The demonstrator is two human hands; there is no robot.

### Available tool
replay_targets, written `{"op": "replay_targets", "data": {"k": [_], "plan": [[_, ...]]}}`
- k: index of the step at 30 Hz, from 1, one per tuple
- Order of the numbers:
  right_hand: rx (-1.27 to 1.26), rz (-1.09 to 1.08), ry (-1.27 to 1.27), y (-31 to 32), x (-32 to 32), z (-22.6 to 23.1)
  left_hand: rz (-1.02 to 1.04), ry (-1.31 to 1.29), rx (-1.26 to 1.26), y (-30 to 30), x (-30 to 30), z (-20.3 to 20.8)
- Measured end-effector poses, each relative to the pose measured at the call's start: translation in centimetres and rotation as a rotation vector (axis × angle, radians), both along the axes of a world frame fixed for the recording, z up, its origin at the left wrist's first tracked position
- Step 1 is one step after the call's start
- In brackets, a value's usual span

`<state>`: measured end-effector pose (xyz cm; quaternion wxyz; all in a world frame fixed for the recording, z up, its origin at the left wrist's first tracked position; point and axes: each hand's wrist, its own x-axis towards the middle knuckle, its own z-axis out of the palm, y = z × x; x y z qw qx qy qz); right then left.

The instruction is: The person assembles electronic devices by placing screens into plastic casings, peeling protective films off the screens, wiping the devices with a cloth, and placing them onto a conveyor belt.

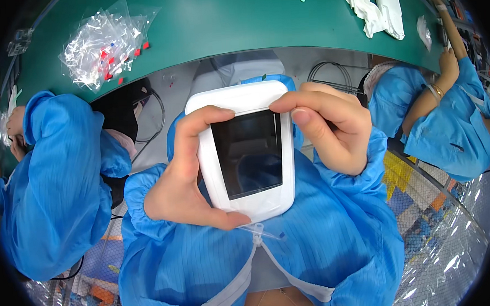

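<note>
A white handheld device (pixel 248 208) with rounded corners and a dark rectangular screen (pixel 249 153) is held up in front of my chest, screen facing me. My left hand (pixel 182 178) grips it along its left side, one fingertip at the screen's top edge and another at the bottom rim. At the screen's upper right corner, the index fingertip of my right hand (pixel 335 126) presses on the device. Its thumb is bent in close below and the other fingers are curled; anything pinched there cannot be made out. A clear strip (pixel 268 231) with a small blue mark shows just under the device.
Across the far side curves a green table (pixel 216 27). Clear plastic bags (pixel 104 49) with small red pieces lie on its left; a white cloth (pixel 362 5) and white packet (pixel 388 10) lie at right. Blue-clad co-workers sit close on the left (pixel 55 185) and right (pixel 448 125).
</note>
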<state>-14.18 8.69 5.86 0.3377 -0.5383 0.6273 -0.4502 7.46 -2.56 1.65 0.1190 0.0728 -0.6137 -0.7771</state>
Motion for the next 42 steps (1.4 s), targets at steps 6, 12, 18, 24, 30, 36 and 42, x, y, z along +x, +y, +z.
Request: {"op": "replay_targets", "data": {"k": [6, 12, 18, 24, 30, 36, 42], "plan": [[0.040, -0.004, -0.009, 0.5, 0.2, -0.5, 0.010, -0.006, -0.006, 0.4, 0.1, -0.3], [0.039, -0.005, 0.003, 0.5, 0.5, -0.3, 0.041, 0.027, -0.054, 0.5, 0.2, -0.7], [0.014, 0.010, 0.033, 0.5, 0.4, -0.4, 0.088, 0.090, 0.089, 1.1, 0.2, -1.4], [0.011, 0.027, 0.046, 0.6, 0.5, -0.5, 0.107, 0.080, 0.079, 1.2, 0.2, -1.4], [0.000, -0.001, 0.036, 0.7, 0.5, -0.9, 0.182, 0.058, 0.100, 1.6, 0.3, -1.3], [0.020, -0.006, -0.032, 1.0, 0.4, -0.9, 0.164, 0.067, 0.063, 1.5, 0.2, -1.4], [-0.006, -0.024, -0.033, 1.0, 0.7, -0.9, 0.167, 0.094, 0.087, 1.5, 0.2, -1.7]]}}
